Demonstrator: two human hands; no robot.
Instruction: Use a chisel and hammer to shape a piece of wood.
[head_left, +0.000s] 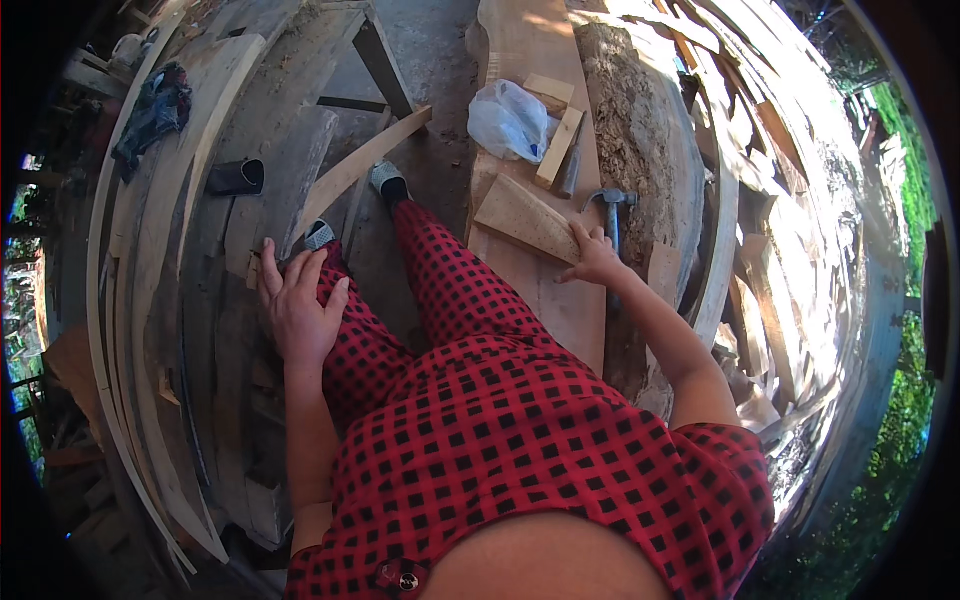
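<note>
My left hand (pixel 303 305) lies with its fingers spread at the edge of the grey planks, beside my left leg, and holds nothing. A narrow light board (pixel 362 165) slants up and away just beyond its fingertips. On the right, my right hand (pixel 597 260) grips the near right corner of a pale wooden block (pixel 525 218). That block rests on a wide reddish plank (pixel 545 285), and small dark specks dot its face. A hammer (pixel 613 215) with a blue handle lies just past my right hand, its handle partly hidden by my forearm.
A clear plastic bag (pixel 508 120), short wooden pieces (pixel 558 148) and a chisel-like tool (pixel 571 172) lie farther along the plank. A dark cup-like container (pixel 236 178) and a crumpled dark cloth (pixel 155 115) sit on the left planks. Scrap wood (pixel 765 300) is heaped at right.
</note>
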